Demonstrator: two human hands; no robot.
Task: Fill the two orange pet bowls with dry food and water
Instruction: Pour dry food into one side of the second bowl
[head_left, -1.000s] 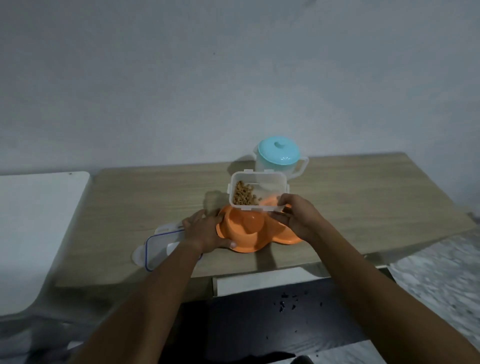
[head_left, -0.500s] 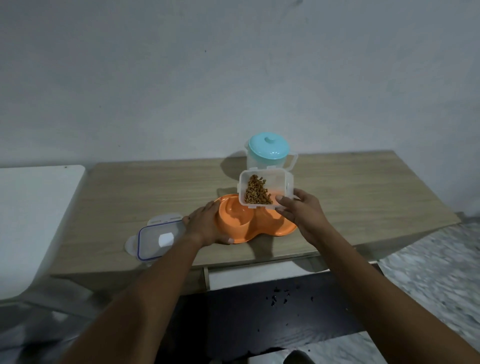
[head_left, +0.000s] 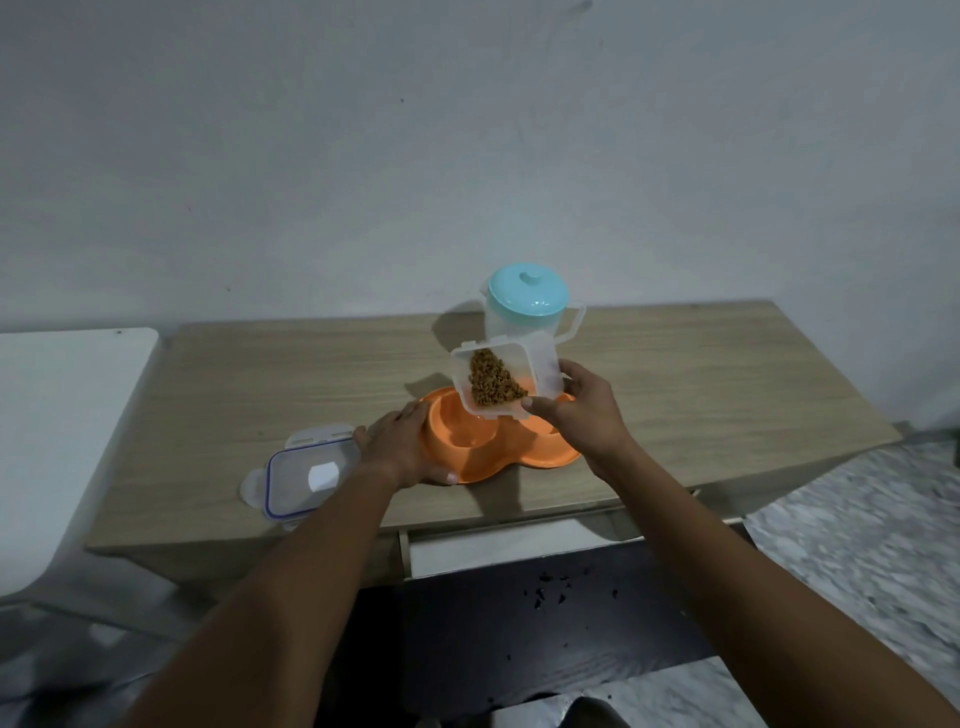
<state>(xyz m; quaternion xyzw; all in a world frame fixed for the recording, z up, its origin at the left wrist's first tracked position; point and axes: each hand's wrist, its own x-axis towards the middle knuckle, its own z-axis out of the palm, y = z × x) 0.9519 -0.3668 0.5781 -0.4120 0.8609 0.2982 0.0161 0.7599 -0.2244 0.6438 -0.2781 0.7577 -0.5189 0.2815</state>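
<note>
One orange double bowl (head_left: 524, 457) of smooth plastic, with two round wells, sits on the wood-grain table (head_left: 701, 395). The left hand (head_left: 400, 449) clasps its left rim. The right hand (head_left: 576, 410) grips one clear, square plastic tub (head_left: 506, 379), tilted above the bowl's wells, with brown dry food (head_left: 491, 384) heaped in its lower corner. Just left of the left hand lies one clear lid (head_left: 306, 475) with a blue seal, flat on the table. Behind the tub stands one translucent jug (head_left: 524, 306) with a round turquoise cap.
</note>
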